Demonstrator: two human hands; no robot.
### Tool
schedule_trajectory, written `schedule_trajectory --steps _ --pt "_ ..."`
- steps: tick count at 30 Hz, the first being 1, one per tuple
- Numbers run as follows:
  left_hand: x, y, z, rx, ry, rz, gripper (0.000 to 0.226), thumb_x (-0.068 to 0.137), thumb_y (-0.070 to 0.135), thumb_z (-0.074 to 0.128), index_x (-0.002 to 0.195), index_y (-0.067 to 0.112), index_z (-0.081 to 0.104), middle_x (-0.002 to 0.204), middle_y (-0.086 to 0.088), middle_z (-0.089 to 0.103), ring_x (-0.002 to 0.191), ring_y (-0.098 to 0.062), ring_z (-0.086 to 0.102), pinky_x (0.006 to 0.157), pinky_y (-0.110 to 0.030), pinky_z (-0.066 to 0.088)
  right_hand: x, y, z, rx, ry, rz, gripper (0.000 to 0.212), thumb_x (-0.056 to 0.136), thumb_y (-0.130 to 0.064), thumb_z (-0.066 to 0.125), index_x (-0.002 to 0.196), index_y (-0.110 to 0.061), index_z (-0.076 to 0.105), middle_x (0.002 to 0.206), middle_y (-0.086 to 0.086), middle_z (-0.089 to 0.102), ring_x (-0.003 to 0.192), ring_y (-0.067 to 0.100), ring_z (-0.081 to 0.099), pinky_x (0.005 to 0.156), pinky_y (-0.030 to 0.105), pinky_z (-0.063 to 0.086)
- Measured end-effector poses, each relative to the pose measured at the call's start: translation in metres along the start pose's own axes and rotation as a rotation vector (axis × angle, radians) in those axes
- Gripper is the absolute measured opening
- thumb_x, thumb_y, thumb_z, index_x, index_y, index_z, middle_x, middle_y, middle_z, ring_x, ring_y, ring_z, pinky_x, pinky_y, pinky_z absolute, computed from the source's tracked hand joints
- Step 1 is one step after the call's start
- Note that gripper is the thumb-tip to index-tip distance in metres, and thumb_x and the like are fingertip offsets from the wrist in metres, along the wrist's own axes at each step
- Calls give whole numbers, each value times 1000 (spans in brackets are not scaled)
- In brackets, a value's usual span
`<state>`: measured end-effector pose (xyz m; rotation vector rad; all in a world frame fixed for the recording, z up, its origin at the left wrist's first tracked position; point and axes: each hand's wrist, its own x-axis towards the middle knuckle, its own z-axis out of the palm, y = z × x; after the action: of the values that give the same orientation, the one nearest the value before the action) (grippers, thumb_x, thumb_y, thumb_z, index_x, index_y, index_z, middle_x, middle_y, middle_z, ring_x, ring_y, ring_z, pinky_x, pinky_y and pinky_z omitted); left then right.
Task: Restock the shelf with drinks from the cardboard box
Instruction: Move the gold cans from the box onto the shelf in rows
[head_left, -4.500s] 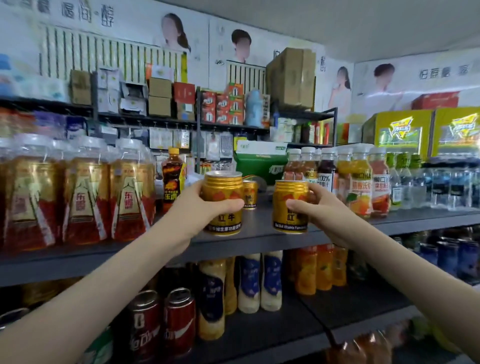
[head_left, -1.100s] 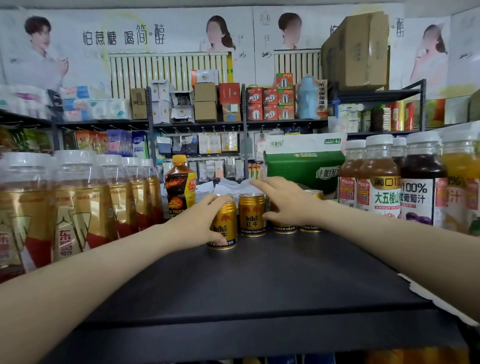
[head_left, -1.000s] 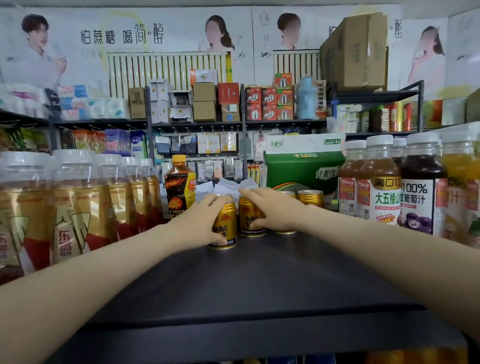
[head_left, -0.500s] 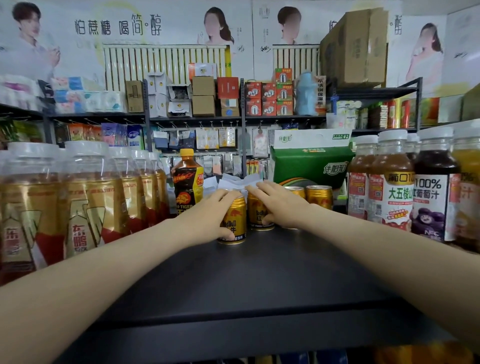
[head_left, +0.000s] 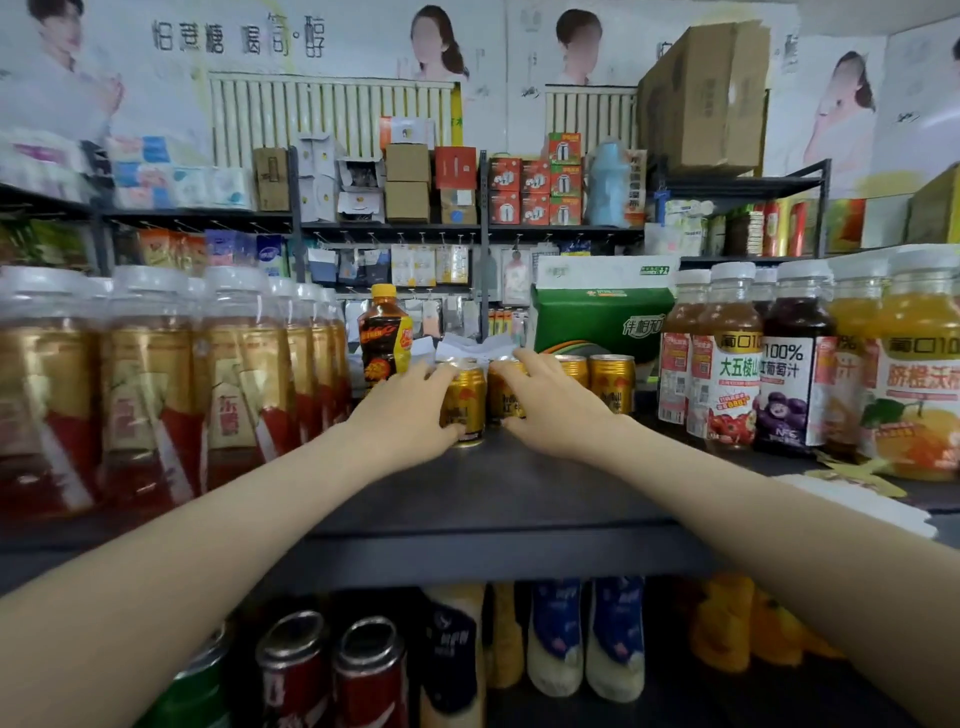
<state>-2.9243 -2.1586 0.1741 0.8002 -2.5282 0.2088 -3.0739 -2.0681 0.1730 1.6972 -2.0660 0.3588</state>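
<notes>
Dark shelf (head_left: 467, 499), back row: your left hand (head_left: 410, 410) and right hand (head_left: 558, 410) each clasp a gold can (head_left: 464, 402), aligning them with stock.

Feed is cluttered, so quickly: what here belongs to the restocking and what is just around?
Job: left hand on a gold can; right hand on a second can; two placed cans; shelf.

Around: green carton, juice bottles, tea bottles.

Left hand (head_left: 402, 415) wraps gold can (head_left: 464, 402) on dark shelf (head_left: 493, 493); right hand (head_left: 558, 410) grips adjacent gold can (head_left: 503, 397).
</notes>
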Motion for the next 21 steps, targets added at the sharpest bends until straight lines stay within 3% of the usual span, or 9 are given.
schedule_trajectory --steps 2,5,8,10,13,16,21 --pt "-30 5 -12 -83 39 -47 53 91 40 57 136 18 41 130 -6 49 112 -22 53 90 -32 46 -19 -20 -6 76 58 -45 61 91 -21 55 146 -13 29 148 12 30 137 30 25 109 42 34" --pt "-90 9 -23 -170 195 -108 40 93 35 54 128 17 51 122 -4 55 111 -22 54 88 -31 43 -52 -50 -12 145 203 -176 54 90 -16 55 141 -8 38 137 13 43 128 30 37 103 39 38" --pt "-161 12 -26 -164 336 -124 37 95 28 52 129 14 51 124 -4 54 110 -20 53 82 -25 40 -89 -90 -8 183 361 -343 45 86 -9 58 130 0 51 122 18 54 112 36 49 91 42 44" --pt "-210 14 -25 -156 391 -202 37 96 27 51 131 14 50 125 -2 53 111 -17 52 77 -16 34 -117 -126 -4 298 390 -398 41 87 -9 58 127 1 52 120 18 55 110 36 50 88 43 46" --pt "-285 13 -16 -122 410 -299 36 94 23 54 127 11 51 119 -5 56 108 -19 53 76 -16 34 -156 -179 13 425 401 -491 39 88 -8 59 126 1 53 119 18 57 107 34 53 85 41 47" --pt "-371 0 0 -56 329 -455 38 92 22 55 128 10 51 121 -7 56 111 -23 53 81 -22 38 -197 -245 42 568 314 -601 40 86 -7 60 126 2 54 118 17 58 108 33 54 91 39 46" --pt "-517 -35 20 -32 167 -822 43 93 26 51 133 13 45 127 -6 51 116 -24 49 85 -35 48 -261 -377 96 731 -55 -735 43 93 -15 55 135 -6 47 128 10 53 119 28 47 100 37 41"
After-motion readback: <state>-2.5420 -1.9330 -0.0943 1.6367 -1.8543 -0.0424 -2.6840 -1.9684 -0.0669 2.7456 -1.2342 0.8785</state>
